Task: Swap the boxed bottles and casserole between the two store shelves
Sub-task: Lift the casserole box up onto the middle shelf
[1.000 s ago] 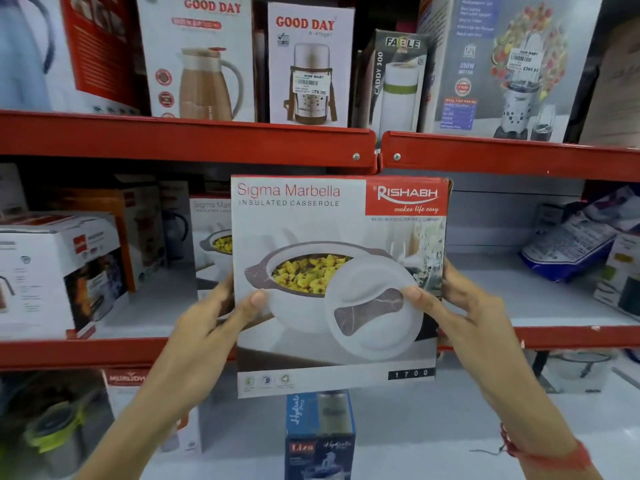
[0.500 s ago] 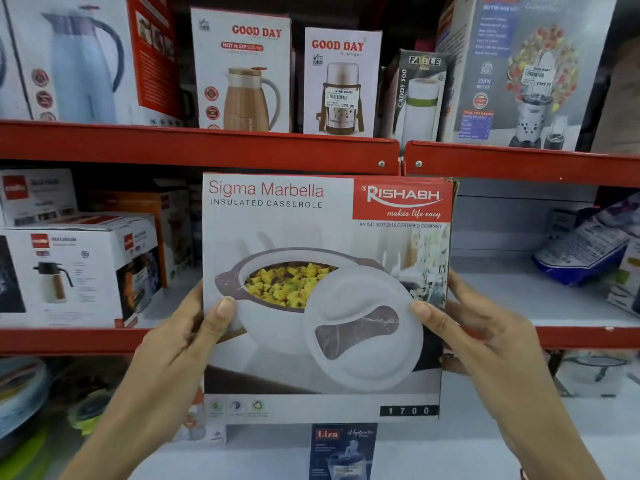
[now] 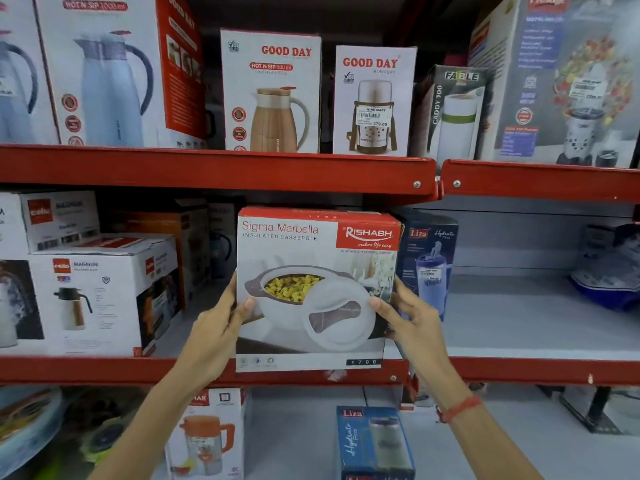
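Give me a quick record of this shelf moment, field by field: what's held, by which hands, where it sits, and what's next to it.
held item: casserole box
left hand: grips the box's left edge
right hand: grips the box's right edge
position: at the middle shelf, bottom edge at the red front lip
right neighbour: blue Liza bottle box, upright on the same shelf
shelf below: another Liza bottle box
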`<state>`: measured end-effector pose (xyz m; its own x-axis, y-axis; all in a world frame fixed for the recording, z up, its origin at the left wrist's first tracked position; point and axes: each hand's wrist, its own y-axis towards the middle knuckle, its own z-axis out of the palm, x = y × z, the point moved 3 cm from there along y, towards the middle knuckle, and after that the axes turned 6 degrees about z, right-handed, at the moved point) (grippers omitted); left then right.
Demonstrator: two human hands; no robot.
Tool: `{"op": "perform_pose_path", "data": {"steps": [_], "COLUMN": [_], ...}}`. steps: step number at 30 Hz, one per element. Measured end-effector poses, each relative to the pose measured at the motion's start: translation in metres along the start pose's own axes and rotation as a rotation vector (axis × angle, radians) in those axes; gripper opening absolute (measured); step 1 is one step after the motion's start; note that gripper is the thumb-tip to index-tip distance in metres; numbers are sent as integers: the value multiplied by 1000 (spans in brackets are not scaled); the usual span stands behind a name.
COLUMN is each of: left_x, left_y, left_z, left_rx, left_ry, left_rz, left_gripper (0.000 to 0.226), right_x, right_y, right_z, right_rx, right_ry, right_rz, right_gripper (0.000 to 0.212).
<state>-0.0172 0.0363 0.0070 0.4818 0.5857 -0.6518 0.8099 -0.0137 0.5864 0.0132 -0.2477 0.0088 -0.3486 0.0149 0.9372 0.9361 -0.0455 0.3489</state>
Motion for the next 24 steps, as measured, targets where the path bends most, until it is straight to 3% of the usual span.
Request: {"op": "perform_pose_path", "data": {"steps": [5,9,13,19,24], "left_x": [28,48,62,69,73], "left_y": [23,32,30,33,32], "left_z": [10,14,21,14,11], "left_rx": [48,57,79,74,72], "left_ry": [-33,-45,-42,-46,-39], "left_rz": [-38,-43,-51,-27,-30], "left_gripper": [67,72,62,81,75], "right_x": [-20,-35,-48,-49,-52], "right_y": [30,42,41,41,41], "right_z": [13,19,25,33,40], "right_rx": [-35,-47,-37,-30,-32], "right_ry": [1,-28,-44,-65,-63], "right_rz": [-7,11,-4,-18,-21], "right_gripper": [72,63,61,60,70]}}
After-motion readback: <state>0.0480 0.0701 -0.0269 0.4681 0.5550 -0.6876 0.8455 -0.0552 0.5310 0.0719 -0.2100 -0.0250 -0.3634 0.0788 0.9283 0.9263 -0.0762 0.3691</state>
